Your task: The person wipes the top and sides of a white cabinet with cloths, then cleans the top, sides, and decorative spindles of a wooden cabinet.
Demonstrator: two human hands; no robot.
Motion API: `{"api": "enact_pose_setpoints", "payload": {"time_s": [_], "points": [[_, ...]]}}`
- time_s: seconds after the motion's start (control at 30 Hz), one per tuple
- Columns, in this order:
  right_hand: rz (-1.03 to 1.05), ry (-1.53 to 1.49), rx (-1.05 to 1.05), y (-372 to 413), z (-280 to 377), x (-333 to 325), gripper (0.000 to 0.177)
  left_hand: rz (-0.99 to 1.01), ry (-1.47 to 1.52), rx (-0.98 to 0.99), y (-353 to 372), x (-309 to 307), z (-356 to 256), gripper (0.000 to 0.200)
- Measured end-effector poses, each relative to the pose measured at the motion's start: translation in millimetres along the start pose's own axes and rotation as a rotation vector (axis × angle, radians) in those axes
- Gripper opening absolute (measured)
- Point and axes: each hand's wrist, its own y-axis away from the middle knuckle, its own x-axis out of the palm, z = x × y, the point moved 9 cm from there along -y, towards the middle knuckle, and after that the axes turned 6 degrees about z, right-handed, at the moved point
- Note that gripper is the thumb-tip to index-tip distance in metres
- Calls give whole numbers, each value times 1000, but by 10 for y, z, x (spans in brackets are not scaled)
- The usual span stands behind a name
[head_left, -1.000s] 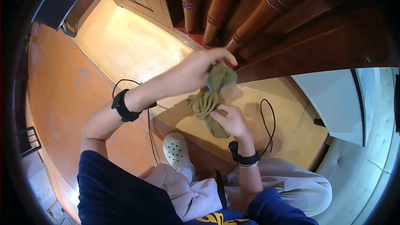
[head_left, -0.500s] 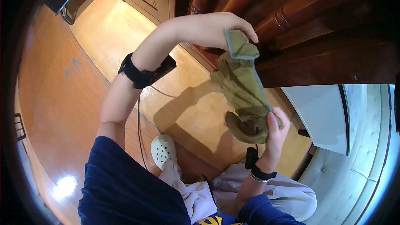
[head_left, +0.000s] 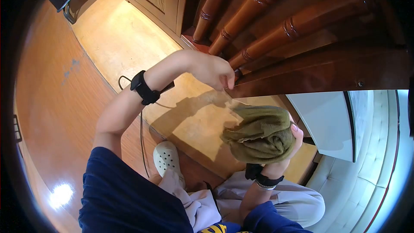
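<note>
Olive cloth [head_left: 258, 133] sits wadded in a person's right hand [head_left: 294, 141] beside a dark wooden rail [head_left: 327, 75].

The right fingers are closed round the bundle, holding it over the pale floor [head_left: 116, 43], just below the rail and apart from it. The left hand [head_left: 211, 71] is empty, its fingers loosely curled and pointing down, tips at the rail's edge near the foot of a turned baluster [head_left: 284, 28]. The cloth looks gathered but not yet laid on any wood. Meeting the balusters would seem to call for raising it up and to the left.
</note>
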Motion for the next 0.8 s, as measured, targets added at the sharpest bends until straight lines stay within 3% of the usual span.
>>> {"api": "enact_pose_setpoints", "payload": {"time_s": [0.03, 0.1, 0.13, 0.2, 0.23, 0.3, 0.33, 0.43, 0.47, 0.53, 0.57, 0.6, 0.63, 0.7, 0.77, 0.8], "points": [[-1, 4, -2, 20, -4, -28, 42, -1, -1, 4, -51, 57, -17, 36], [16, -105, 48, 79, -87, -128, 66, 17, 269, 185, -149, 250, -242, 37], [13, -105, 46, 70, -109, -187, 66, -8, 378, 220, -260, 392, -228, 38], [296, -330, 48, 78, -140, -3, 72, 10, 485, 264, -393, 570, -304, 42], [294, -331, 48, 84, -153, 24, 72, 12, 486, 263, -424, 683, -277, 42], [230, -397, 63, 73, -186, 45, 75, -60, 722, 463, -480, 794, -277, 45], [230, -395, 64, 47, -216, 11, 75, 73, 803, 357, -509, 920, -267, 46], [400, -350, 10, 35, -196, 138, 73, 108, 722, 287, -419, 945, -334, 48], [275, -226, 0, 31, -147, 203, 65, 106, 724, 287, -391, 952, -356, 48], [148, -103, -9, -37, -112, 171, 57, 128, 1159, 195, -354, 1012, -305, 47], [51, 176, -30, -98, -65, 39, 46, 129, 1161, 193, -320, 1004, -334, 47], [-48, 456, -52, -130, 4, -65, 35, 23, 1255, 198, -284, 915, -315, 46], [-49, 454, -50, -145, 27, -61, 35, -85, 1348, 202, -258, 839, -271, 45], [-248, 1045, -365, -49, 418, 1, 23, -171, 1394, 243, -305, 737, -46, 44], [-325, 941, -379, -21, 514, -136, 29, -259, 1441, 281, -249, 537, 109, 44], [-382, 837, -546, 81, 686, -96, 31, -442, 1342, 291, -99, 312, 144, 38]]}}
